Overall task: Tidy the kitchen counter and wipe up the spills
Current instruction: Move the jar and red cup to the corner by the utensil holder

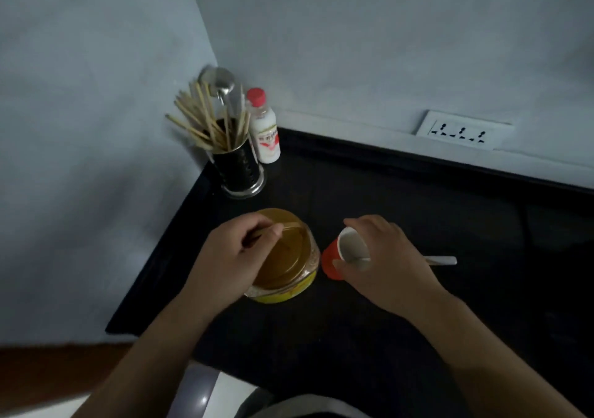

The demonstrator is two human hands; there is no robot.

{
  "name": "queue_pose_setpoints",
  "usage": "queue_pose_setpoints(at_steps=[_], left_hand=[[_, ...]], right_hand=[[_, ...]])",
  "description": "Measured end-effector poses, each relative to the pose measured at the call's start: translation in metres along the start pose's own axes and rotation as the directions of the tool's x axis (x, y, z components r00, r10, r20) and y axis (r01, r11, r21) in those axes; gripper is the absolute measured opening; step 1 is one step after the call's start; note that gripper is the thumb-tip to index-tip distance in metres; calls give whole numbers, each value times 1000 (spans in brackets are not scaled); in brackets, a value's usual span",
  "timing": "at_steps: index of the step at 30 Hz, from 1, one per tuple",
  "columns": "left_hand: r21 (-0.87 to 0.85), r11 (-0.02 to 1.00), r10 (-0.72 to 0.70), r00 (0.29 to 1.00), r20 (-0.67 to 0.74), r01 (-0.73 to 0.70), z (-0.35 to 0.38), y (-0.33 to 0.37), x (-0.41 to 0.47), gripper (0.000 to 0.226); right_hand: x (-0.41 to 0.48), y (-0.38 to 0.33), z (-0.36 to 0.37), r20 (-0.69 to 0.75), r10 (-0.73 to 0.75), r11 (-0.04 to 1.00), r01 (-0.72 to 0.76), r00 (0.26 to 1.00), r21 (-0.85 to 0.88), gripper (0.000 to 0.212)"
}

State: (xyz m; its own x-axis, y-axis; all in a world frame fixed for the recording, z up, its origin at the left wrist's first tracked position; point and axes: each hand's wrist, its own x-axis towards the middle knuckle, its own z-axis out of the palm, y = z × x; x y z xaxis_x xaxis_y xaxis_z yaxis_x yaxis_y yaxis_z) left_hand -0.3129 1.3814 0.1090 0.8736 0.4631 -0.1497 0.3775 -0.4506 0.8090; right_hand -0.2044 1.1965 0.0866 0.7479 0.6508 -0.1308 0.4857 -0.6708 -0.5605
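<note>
Both hands busy: left hand [225, 257] pinching jar [286, 257] lid handle, right hand [382, 257] gripping tilted red cup [337, 257] w/ fingers wrapped round; cup could slip, dripping onto counter [418, 224]

Your left hand [229, 257] sits knuckles-up, fingers curled shut around a thin handle [276, 229] — forearm bare, running in from the lower left. Your right hand [384, 260] wraps sideways round a tilted cup [340, 257], thumb near you, fingers over its far side — bare forearm angling in from the lower right.
</note>
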Motion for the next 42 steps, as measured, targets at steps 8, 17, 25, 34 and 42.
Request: queue_pose_setpoints(at_steps=[8,17,25,34,42], left_hand=[[123,978,142,972,185,-166,-40,-5,122,19],[121,936,294,922,250,-331,-50,10,214,16],[90,923,339,901,271,-374,-32,25,254,21],[87,913,387,915,119,-397,-8,27,294,33],[55,875,479,877,48,-481,11,20,297,27]], right_hand=[[82,-12,-2,-67,145,982,-152,987,-116,66],[161,-1,-16,-56,231,945,-238,971,-224,67],[197,18,-24,-52,260,925,-264,964,-272,65],[212,32,-26,-32,287,909,-282,957,-306,61],[227,46,-24,-19,298,904,-289,954,-316,59]])
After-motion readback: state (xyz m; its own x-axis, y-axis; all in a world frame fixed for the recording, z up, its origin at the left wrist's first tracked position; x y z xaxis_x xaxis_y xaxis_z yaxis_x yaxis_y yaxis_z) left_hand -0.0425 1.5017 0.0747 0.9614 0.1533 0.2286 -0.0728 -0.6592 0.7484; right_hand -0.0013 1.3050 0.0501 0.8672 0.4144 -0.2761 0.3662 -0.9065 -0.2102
